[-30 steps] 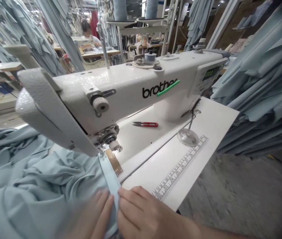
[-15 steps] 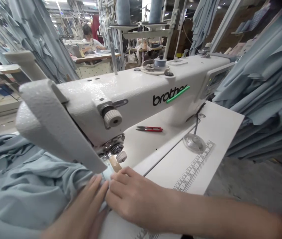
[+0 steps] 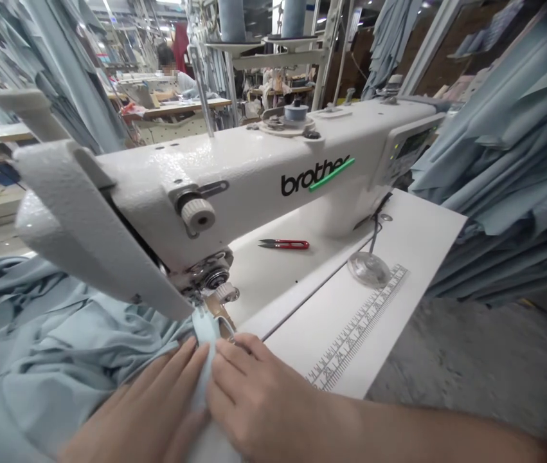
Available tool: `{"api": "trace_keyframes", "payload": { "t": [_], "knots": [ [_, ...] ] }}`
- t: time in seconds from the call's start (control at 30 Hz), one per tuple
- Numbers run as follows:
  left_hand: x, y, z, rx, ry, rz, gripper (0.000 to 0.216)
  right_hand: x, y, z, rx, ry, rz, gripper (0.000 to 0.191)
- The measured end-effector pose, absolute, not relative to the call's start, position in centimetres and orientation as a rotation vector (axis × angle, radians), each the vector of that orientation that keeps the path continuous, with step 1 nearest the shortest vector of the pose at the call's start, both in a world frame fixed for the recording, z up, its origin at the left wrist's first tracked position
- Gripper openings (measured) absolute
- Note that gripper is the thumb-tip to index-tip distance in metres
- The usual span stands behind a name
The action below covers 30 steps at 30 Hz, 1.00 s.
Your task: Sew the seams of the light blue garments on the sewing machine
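On the white table (image 3: 412, 235) beside hanging cloth (image 3: 509, 180), the left hand (image 3: 150, 392) lies flat on blue fabric (image 3: 80, 328) the right grip (image 3: 258, 392) holds.

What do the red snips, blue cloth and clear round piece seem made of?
Red snips: probably metal, grey-bladed, the handle glossy, perhaps painted. Blue cloth: soft matte fabric, by its loose folds. Clear round piece: likely glossy plastic, see-through with glints; possibly glass.
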<state>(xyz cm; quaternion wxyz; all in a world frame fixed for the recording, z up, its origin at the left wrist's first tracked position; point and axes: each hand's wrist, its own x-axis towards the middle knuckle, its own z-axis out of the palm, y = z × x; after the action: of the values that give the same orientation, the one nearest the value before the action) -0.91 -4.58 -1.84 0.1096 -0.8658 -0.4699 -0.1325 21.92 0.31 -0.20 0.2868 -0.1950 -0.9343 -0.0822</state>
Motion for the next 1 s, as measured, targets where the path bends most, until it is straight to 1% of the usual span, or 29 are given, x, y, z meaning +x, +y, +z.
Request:
{"api": "trace_keyframes", "payload": {
  "t": [0.07, 0.2, 0.37, 0.57, 0.73, 0.8, 0.9, 1.0],
  "knots": [
    [-1.0, -3.8, -1.9, -2.48, -1.36, -0.331, 0.054, 21.8, 0.8, 0.2, -0.529, -2.503, -0.169, 0.019],
    [-1.3, -3.0, -1.2, -2.442, -1.282, -0.162, 0.055, 21.9, 1.9, 1.4, -0.5, -2.644, -0.03, 0.017],
    [-1.6, -2.4, -0.6, -2.396, -1.142, -0.006, 0.061, 22.0, 2.4, 1.5, -0.495, -2.734, 0.024, 0.018],
    [-0.9, -2.3, -0.5, -2.356, -1.17, -0.1, 0.048, 22.6, 1.7, 1.1, -0.538, -2.758, 0.088, 0.025],
    [0.8, -2.7, 1.7, -2.304, -1.023, -0.154, 0.036, 24.5, 0.5, 0.4, -0.633, -2.648, 0.271, 0.034],
    [1.3, -3.1, 2.7, -2.314, -1.007, -0.198, 0.032, 25.8, 0.2, 0.0, -0.666, -2.556, 0.287, 0.039],
    [1.6, -3.6, 3.2, -2.315, -1.155, -0.298, 0.032, 28.6, 0.1, -0.6, -0.748, -2.41, 0.255, 0.041],
    [1.6, -3.1, 2.5, -2.348, -1.531, -0.331, 0.044, 32.3, 0.8, -1.1, -0.885, -2.3, 0.187, 0.037]
  ]
}}
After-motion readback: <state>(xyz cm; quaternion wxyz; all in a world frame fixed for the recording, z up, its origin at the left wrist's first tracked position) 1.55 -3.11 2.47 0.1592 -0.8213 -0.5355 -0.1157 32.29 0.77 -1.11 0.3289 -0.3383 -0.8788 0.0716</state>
